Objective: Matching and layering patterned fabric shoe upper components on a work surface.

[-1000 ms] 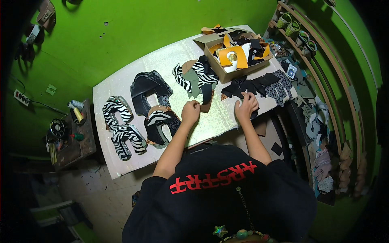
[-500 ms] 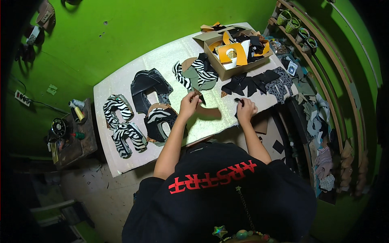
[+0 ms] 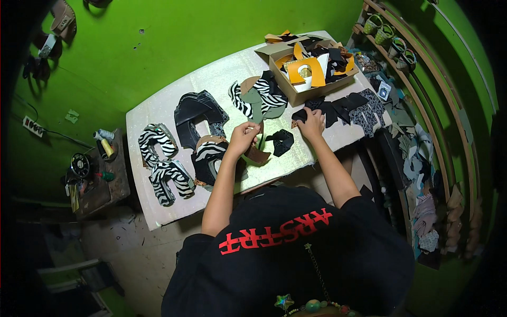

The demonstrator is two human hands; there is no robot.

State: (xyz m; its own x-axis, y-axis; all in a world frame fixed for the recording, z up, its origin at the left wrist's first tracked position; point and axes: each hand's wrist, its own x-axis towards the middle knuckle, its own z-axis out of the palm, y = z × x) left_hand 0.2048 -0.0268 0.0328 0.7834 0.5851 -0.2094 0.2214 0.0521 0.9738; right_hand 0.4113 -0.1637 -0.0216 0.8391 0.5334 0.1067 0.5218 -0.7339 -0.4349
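Note:
My left hand [image 3: 244, 139] pinches a brown curved cut piece [image 3: 257, 154], which hangs over the table's near part. Just right of it a black patterned curved piece [image 3: 281, 141] lies on the table. My right hand [image 3: 313, 126] is at the left end of a row of black cut pieces [image 3: 334, 112], its thumb and fingers closing on a black piece [image 3: 300, 115]; the fingertips are partly hidden. Beyond my left hand lies a loose pile of zebra-striped, green and tan pieces [image 3: 257, 98].
On the left of the pale table [image 3: 211, 74] are stacks of zebra-striped pieces [image 3: 157, 142] and black curved pieces [image 3: 200, 113]. A cardboard box [image 3: 301, 95] of scraps stands at the back. Thread spools [image 3: 105, 142] sit on a side stand; wooden racks [image 3: 422, 100] line the right.
The black curved piece now lies on the table. My right hand has moved up to the row of black pieces. The brown piece in my left hand now hangs lower and shows more.

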